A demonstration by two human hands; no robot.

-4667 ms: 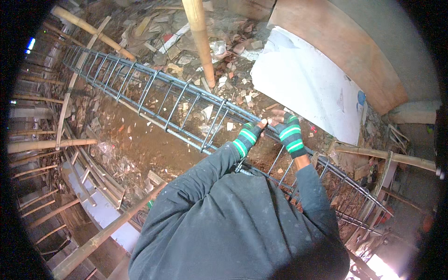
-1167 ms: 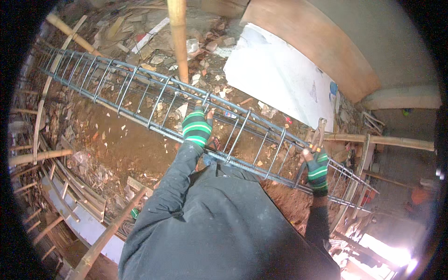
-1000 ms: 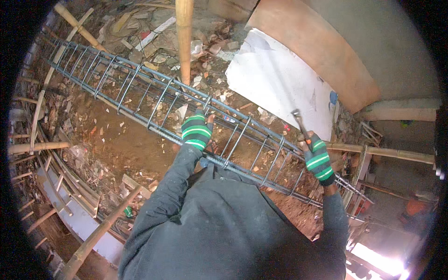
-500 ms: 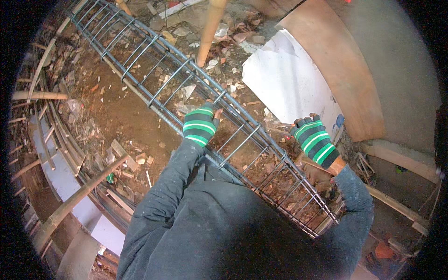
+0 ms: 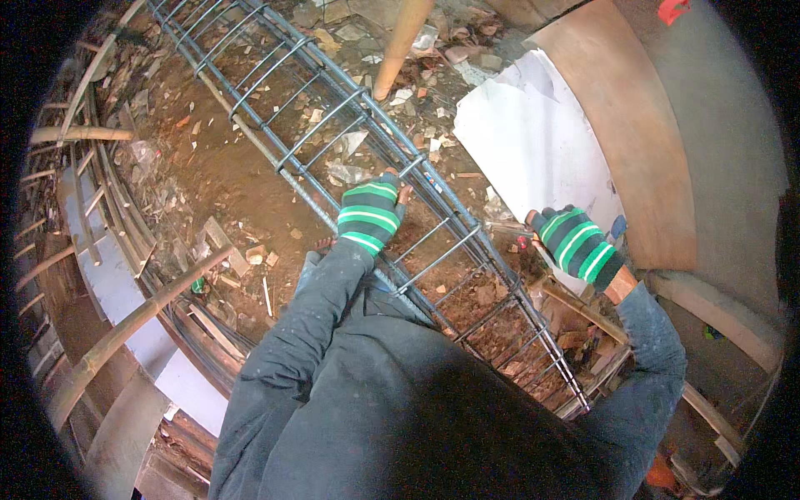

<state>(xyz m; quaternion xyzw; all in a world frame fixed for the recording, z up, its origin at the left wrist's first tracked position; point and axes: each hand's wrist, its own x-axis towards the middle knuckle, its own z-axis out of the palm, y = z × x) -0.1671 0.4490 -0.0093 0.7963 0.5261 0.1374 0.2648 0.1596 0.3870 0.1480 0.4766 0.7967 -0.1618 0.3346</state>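
Observation:
A long rebar cage (image 5: pixel 346 107) of bluish steel bars and square stirrups runs diagonally in front of me, from the far left to the near right. My left hand (image 5: pixel 369 215), in a green and dark striped fingerless glove, lies over the cage's near side. Its fingers curl round a stirrup, partly hidden by the glove. My right hand (image 5: pixel 573 243), in a matching glove, is held beyond the cage's far side, apart from the bars. Its fingers are closed, and what they hold, if anything, I cannot make out.
Rubble and scraps litter the brown dirt floor (image 5: pixel 242 179). A white sheet (image 5: pixel 537 137) and a curved brown board (image 5: pixel 633 125) lie far right. An upright wooden pole (image 5: pixel 402 50) stands behind the cage. Bamboo poles (image 5: pixel 142 329) and planks crowd the left.
The view has turned slightly, shifting the cage's far part rightward in the picture. My left hand keeps its place on the cage. My right hand stays closed, a little farther right in the picture.

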